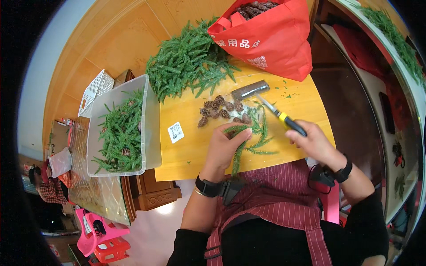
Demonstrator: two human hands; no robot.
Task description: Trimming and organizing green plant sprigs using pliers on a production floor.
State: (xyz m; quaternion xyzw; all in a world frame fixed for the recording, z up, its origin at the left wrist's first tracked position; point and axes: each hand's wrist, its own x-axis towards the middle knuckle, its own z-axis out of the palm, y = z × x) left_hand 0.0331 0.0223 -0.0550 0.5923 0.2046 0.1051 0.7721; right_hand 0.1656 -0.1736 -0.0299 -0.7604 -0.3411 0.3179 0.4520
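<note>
My left hand (226, 144) is closed around an artificial pine sprig (238, 157), thumb and fingers pinching its stem. Its green branches (265, 128) spread out to the right over the yellow board. My right hand (313, 141) grips a knife-like tool (284, 117) by its black-and-yellow handle. The tool's narrow metal blade points up and left, its tip close to a dark brown cylinder in clear wrap (250, 90). Several small brown pine cones (215, 106) lie loose just beyond my left hand, with some whitish, stringy residue (237, 113) among them.
A big pile of green sprigs (188, 60) covers the board's far left. At the far right stands a red bag (270, 40) holding pine cones (253, 9). Left of the yellow board (191, 164), a clear plastic bin (151, 128) holds sprigs with cones. A white label (175, 132) lies nearby.
</note>
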